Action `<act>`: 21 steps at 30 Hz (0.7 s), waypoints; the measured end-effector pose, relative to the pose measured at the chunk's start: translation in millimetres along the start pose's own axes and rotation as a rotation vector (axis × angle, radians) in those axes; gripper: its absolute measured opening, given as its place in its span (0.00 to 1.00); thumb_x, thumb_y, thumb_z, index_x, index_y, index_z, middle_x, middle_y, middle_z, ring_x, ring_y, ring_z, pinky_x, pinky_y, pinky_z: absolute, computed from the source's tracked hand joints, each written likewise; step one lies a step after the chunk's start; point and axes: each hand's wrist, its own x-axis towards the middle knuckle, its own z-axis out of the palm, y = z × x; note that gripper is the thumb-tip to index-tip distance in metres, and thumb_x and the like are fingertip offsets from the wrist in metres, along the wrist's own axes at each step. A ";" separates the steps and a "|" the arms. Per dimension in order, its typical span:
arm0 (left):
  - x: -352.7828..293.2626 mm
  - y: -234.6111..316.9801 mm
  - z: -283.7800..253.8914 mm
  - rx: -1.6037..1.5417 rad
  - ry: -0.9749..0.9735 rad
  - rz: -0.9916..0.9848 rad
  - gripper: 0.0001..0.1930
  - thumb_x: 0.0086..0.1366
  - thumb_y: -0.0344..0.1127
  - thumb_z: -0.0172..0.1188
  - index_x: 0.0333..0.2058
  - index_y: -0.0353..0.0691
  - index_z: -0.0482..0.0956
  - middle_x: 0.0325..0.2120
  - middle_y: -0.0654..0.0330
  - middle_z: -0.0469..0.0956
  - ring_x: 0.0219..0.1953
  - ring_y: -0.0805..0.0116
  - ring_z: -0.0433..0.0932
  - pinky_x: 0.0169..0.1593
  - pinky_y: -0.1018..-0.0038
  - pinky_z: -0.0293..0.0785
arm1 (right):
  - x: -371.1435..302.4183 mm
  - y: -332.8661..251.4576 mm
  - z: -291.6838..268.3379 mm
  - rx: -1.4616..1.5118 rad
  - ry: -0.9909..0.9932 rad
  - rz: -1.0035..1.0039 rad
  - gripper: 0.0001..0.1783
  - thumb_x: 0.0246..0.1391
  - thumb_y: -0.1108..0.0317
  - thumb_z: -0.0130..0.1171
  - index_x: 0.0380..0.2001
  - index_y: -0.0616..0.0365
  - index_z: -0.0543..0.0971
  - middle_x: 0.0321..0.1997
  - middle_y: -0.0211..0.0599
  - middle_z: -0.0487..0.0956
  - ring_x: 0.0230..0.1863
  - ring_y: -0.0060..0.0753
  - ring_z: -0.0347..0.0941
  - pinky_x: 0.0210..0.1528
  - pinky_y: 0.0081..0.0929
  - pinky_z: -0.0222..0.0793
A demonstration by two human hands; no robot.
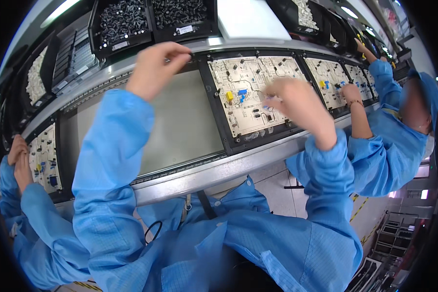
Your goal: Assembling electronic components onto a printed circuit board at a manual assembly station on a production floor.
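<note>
A cream circuit board [250, 124] lies in a black frame [218, 104] on the line, right of centre. It carries a yellow block component [229, 96], a blue component [242, 92] and several small black parts. My right hand [299, 104] hovers over the board's right half, its fingers bent and smeared by motion, so what they hold cannot be told. Above the frame's far left corner is my left hand [160, 68], thumb and forefinger pinched together. Something small and dark shows at those fingertips, too unclear to name.
Black bins [124, 24] of small dark parts stand behind the line, beside a white foam slab [250, 19]. A grey plate [180, 121] fills the line left of the board. Co-workers' hands [351, 93] work at further boards [326, 78] on both sides. A metal rail [194, 176] edges the front.
</note>
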 end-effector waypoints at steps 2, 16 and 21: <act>-3.3 -2.8 17.8 -0.033 -0.046 -0.041 0.10 0.59 0.35 0.60 0.37 0.36 0.81 0.29 0.58 0.81 0.31 0.70 0.78 0.37 0.75 0.74 | 59.7 1.7 -11.7 -0.031 0.237 -0.156 0.10 0.47 0.65 0.61 0.31 0.58 0.78 0.27 0.39 0.77 0.31 0.43 0.74 0.34 0.35 0.69; 22.4 -14.1 64.0 0.118 -0.211 -0.095 0.10 0.60 0.34 0.59 0.38 0.35 0.81 0.32 0.53 0.81 0.35 0.64 0.79 0.42 0.70 0.75 | 291.4 47.8 47.8 -0.639 0.310 -0.415 0.08 0.46 0.67 0.52 0.24 0.52 0.81 0.29 0.36 0.79 0.40 0.37 0.75 0.46 0.35 0.67; 25.9 -7.9 65.4 0.155 -0.201 -0.047 0.09 0.60 0.33 0.59 0.38 0.37 0.81 0.33 0.53 0.80 0.36 0.61 0.79 0.42 0.70 0.75 | 288.6 36.1 44.7 -0.676 0.311 -0.392 0.08 0.48 0.67 0.51 0.25 0.53 0.80 0.29 0.37 0.79 0.40 0.38 0.74 0.44 0.33 0.69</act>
